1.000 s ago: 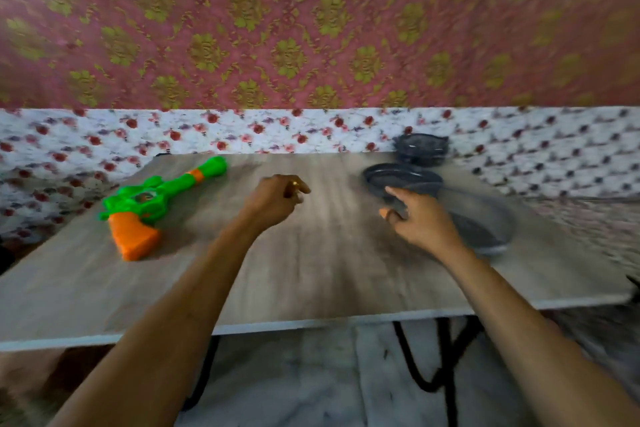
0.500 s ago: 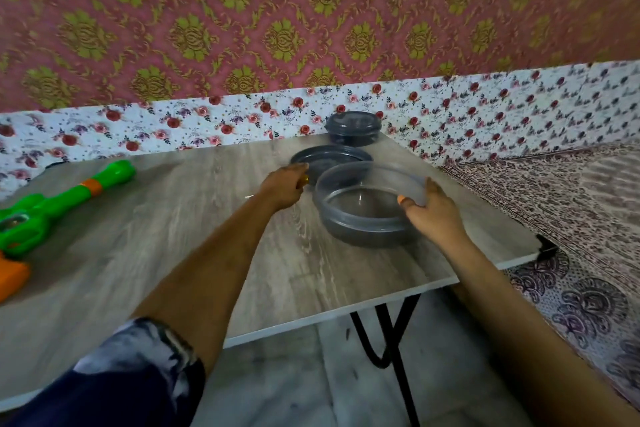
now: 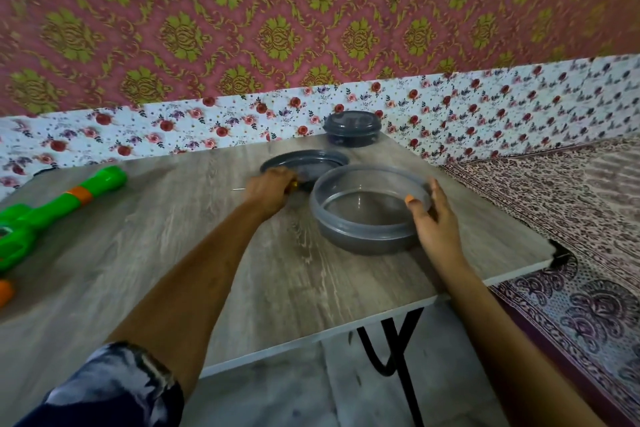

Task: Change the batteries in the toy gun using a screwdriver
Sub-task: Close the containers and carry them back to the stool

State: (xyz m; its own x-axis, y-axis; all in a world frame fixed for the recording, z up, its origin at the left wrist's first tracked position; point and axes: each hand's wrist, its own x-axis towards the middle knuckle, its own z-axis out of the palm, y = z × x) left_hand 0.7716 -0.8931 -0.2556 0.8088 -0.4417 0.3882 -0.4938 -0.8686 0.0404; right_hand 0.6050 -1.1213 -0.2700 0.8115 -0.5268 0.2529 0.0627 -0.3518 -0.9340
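Screwdriver [image 3: 239, 189], thin shaft poking out, sits in the curled left hand [image 3: 272, 191]; right hand [image 3: 436, 218] pinches the tub [image 3: 363, 236] rim. Gun [image 3: 69, 201] lies far left on the table [image 3: 173, 253], looks light, hard plastic; grab its green body.

One worktop [image 3: 104, 270] carries everything. Two grey tubs: one open tub [image 3: 363, 239], and one lidded tub [image 3: 351, 130] behind it. One loose lid [image 3: 311, 163] lies just behind and left of the open tub. One screwdriver [image 3: 237, 189], mostly hidden with only its thin tip showing, left of the open tub. One green and orange toy gun [image 3: 52, 206], well left of the open tub.
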